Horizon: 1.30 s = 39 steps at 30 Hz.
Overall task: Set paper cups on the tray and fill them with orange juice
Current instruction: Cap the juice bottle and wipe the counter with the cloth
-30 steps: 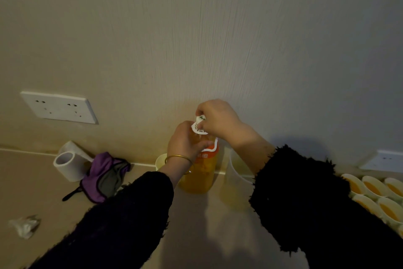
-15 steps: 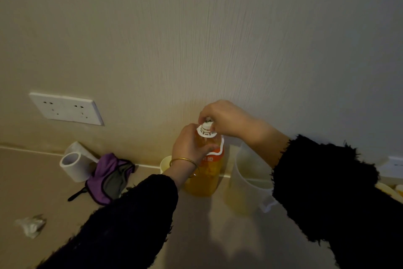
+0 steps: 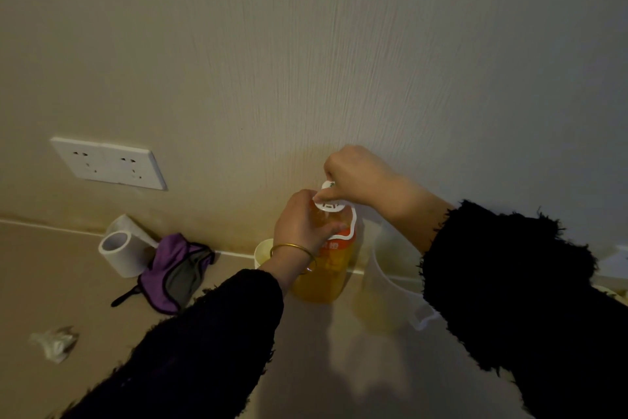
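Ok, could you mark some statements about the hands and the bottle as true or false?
The left hand holds the juice bottle near its shoulder. True.
The right hand hangs idle, away from the bottle. False: it pinches the bottle's top.
The juice bottle lies on its side. False: it stands upright.
A white tape roll sits left of the purple cloth. True.
The clear jug stands left of the bottle. False: it stands right of it.

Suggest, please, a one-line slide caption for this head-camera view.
Left hand grips the orange juice bottle while the right hand pinches its cap; a translucent jug stands beside it.
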{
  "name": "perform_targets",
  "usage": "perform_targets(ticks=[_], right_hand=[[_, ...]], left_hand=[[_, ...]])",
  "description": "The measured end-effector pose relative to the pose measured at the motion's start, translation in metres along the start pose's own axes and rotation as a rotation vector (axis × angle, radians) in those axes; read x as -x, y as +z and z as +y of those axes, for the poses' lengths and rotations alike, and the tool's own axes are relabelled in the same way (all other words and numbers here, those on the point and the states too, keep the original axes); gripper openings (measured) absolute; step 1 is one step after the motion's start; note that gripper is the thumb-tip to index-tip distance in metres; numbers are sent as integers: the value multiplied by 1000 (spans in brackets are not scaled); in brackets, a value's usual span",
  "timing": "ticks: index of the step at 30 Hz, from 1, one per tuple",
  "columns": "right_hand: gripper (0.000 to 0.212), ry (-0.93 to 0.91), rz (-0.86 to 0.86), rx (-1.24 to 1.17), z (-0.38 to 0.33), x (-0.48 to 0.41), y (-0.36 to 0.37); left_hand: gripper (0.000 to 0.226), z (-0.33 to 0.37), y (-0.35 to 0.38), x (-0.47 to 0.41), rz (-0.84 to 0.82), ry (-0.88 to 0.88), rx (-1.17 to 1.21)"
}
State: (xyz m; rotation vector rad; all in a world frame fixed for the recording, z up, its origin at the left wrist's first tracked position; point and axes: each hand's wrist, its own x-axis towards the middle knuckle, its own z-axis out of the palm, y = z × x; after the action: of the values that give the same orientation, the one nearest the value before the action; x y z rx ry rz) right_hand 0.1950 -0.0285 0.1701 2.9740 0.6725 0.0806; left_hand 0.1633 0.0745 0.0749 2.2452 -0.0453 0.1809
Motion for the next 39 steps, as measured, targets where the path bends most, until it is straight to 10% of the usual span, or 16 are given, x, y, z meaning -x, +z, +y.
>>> perform_targets(ticks=[21, 26, 34, 39], right_hand=[[44, 196, -136, -476, 7, 3, -8], [28, -5, -155, -236, 9, -1, -7], [49, 176, -29, 163, -8, -1, -2], [37, 68, -33, -137, -1, 5, -6]], left_hand=[[63, -1, 0, -1, -2, -22, 65], [61, 0, 0, 0, 1, -9, 57], [73, -3, 3, -1, 9, -15, 71], [66, -2, 2, -1, 17, -21, 74]])
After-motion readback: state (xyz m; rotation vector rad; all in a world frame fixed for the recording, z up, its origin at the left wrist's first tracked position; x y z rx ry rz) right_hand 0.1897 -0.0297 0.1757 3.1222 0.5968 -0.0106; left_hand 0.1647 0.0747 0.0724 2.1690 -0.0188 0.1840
